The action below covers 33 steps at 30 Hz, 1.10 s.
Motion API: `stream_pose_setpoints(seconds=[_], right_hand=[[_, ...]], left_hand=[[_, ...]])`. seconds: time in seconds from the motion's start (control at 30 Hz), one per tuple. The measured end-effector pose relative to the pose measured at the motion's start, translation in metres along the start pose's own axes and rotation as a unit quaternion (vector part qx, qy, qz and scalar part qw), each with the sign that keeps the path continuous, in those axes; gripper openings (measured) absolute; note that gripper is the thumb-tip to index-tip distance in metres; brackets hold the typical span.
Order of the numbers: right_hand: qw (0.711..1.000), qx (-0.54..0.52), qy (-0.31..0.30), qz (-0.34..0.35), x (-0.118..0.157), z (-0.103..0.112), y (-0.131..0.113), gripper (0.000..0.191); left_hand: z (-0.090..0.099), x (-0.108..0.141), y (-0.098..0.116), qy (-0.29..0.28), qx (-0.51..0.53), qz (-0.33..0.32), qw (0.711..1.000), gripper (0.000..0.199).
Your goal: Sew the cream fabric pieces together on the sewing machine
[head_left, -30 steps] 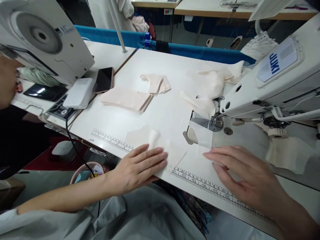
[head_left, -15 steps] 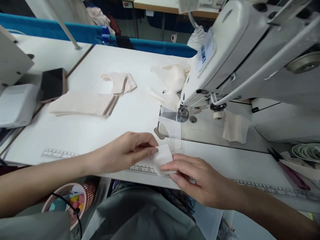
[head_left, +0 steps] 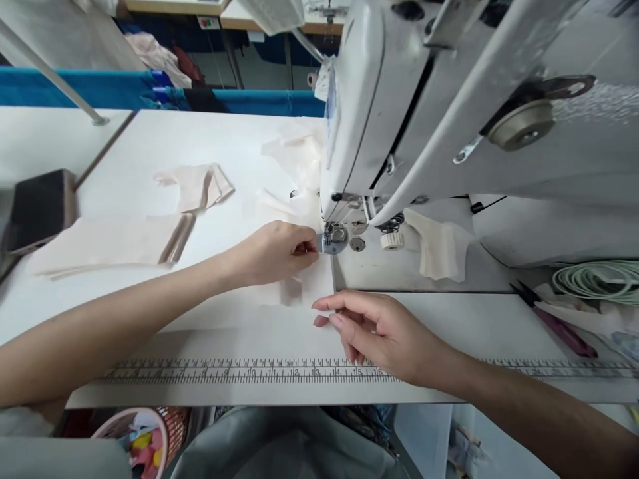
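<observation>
- Fabric piece [head_left: 320, 283]: on desk [head_left: 224, 336], just beside presser foot [head_left: 330, 233].
- Left hand [head_left: 274, 253]: grip pinched on its edge.
- Right hand [head_left: 384, 332]: grip loosely parted, seemingly empty.
- Judged step: positioning; next move calls for alignment.

Garment [head_left: 284, 446]: plain grey-green cloth, loose cut, creased in soft folds at the lap. Left sleeve [head_left: 30, 422] was pale grey, ending near the elbow. Left forearm [head_left: 134, 326] and right forearm [head_left: 529, 392] were bare; left hand [head_left: 272, 256] and right hand [head_left: 387, 332] ungloved.
</observation>
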State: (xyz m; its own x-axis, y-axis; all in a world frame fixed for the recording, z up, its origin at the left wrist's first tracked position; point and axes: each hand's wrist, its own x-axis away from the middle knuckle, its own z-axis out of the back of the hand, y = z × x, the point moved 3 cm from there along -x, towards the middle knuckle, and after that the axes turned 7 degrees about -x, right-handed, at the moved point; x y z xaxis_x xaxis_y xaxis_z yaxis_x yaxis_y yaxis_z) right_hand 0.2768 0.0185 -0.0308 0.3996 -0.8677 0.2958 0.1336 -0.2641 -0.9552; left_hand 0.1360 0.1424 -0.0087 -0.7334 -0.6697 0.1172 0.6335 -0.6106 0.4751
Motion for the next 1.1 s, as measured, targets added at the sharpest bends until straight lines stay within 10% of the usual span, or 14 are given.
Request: stream_pose_setpoints(seconds=[1.1], right_hand=[[0.995,-0.030,-0.015,-0.092,-0.0044,0.0066,0.0024,0.029]], left_hand=[[-0.0057,-0.0112,-0.0051,-0.045,-0.051,0.082,0.994,0.017]])
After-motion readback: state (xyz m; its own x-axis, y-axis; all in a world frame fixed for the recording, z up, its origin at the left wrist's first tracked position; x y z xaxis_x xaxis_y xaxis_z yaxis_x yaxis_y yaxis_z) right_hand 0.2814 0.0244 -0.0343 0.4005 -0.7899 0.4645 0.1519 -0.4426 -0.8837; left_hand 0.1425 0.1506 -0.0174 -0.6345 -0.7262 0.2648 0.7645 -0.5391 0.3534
